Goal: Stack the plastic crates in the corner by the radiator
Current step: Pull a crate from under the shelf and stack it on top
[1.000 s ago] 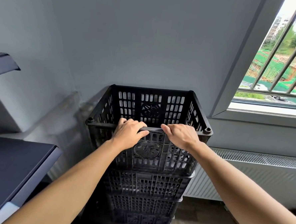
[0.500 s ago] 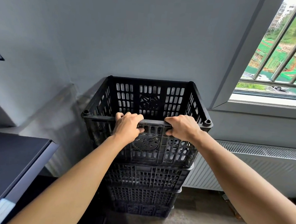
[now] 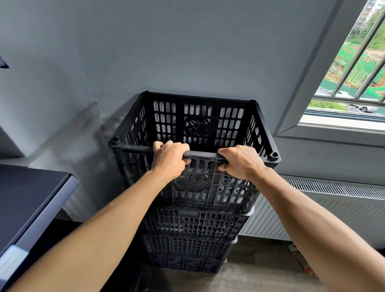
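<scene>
Left hand (image 3: pixel 169 160) and right hand (image 3: pixel 242 162) are gripping the near rim of the top crate (image 3: pixel 192 191), fingers curling over and thumbs under, now slightly wider apart than a second ago. The top crate is sitting on the three lower crates (image 3: pixel 191 224) beside the radiator (image 3: pixel 341 200), with nothing showing inside. It is probably only being squared up.

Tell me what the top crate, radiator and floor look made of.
The top crate: moulded plastic, black, matt and scuffed; slotted lattice walls, embossed round emblem and socketed corner posts suggest injection moulding. The radiator: probably painted sheet metal, white, smooth; ribbed front, fine grille on top. The floor: wood-look planks, grey-brown, grain visible; laminate, vinyl or real wood can't be told.
</scene>
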A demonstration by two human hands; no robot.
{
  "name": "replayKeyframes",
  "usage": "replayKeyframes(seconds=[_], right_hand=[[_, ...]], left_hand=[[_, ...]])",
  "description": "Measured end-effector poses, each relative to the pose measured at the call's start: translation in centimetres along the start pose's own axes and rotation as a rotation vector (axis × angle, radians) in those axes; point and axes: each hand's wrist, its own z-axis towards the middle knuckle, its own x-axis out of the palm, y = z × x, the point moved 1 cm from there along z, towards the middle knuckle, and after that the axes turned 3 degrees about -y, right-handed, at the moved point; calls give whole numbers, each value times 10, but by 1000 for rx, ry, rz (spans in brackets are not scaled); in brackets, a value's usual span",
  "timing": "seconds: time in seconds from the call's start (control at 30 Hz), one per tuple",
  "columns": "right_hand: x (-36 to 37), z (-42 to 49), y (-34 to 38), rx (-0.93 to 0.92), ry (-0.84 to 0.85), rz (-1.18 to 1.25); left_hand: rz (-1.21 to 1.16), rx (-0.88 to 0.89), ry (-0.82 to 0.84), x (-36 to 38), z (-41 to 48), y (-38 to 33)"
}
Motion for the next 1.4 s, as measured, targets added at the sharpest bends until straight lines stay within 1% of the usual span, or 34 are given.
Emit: replayKeyframes(seconds=[0.2,0.47,0.67,0.87,1.13,1.27,1.4], right_hand=[[1,-25,-1,-9,-15,-3],[-1,-46,4,-37,-16,-4],[-2,-52,2,-44,-19,-8],[0,-41,4,-47,-77,-47],[0,-8,2,-57,-83,-79],[2,-1,-1,-63,-89,-89],[2,4,-4,-59,-88,-91]], left_hand=[[20,-27,7,0,-20,-17],[24,-8,29,-5,-37,-22],[5,6,6,-4,-43,-27],[15,48,-25,-4,-32,-16],[14,26,-1,3,-4,7],[34,75,-55,5,1,9],[39,82,-50,2,7,8]])
